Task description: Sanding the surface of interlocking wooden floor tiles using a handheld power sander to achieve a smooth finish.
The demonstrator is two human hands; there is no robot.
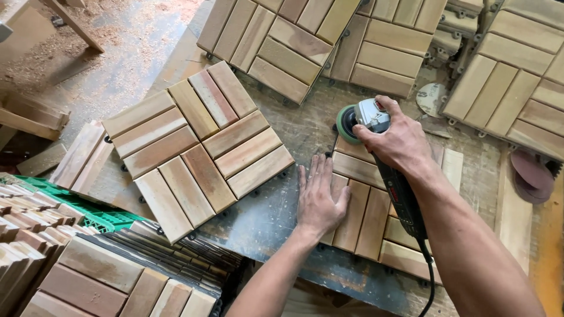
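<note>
A wooden slat tile [369,220] lies on the workbench in front of me. My left hand [318,196] presses flat on its left edge, fingers spread a little. My right hand [392,140] grips a grey angle grinder [365,117] with a green sanding disc, held over the tile's far left corner. The tool's dark body and cable run back under my right forearm. A second wooden slat tile [197,147] lies loose to the left of my left hand, turned at an angle.
More slat tiles [320,41] lie at the back and at the right [517,82]. Round sanding discs [531,173] rest at the right. Stacked tiles [111,276] and a green crate [94,214] sit at the lower left. Sawdust covers the floor [117,47].
</note>
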